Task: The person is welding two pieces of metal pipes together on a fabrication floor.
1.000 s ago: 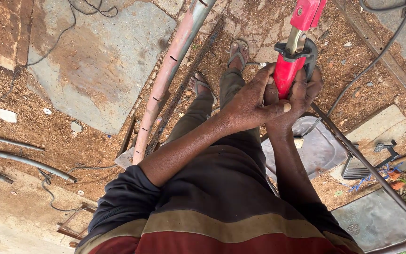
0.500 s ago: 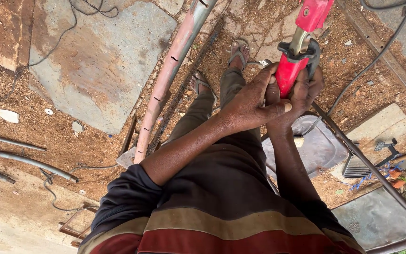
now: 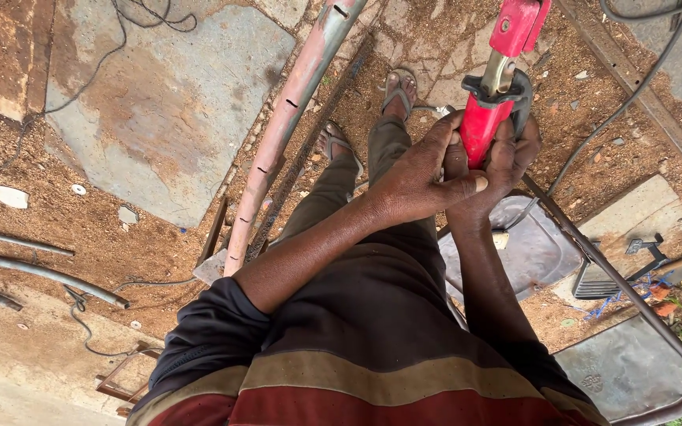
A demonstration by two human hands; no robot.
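Red tool [image 3: 492, 110] tilted slightly | two hands: left hand [image 3: 420, 177]; right hand [image 3: 507, 162] gripping

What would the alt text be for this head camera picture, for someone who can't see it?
Seen from above, a person's left hand and right hand together grip a red power tool held out in front of the body. Below are sandalled feet on reddish dirt, with a long rusty slotted metal bar to the left and a grey metal sheet to the right.
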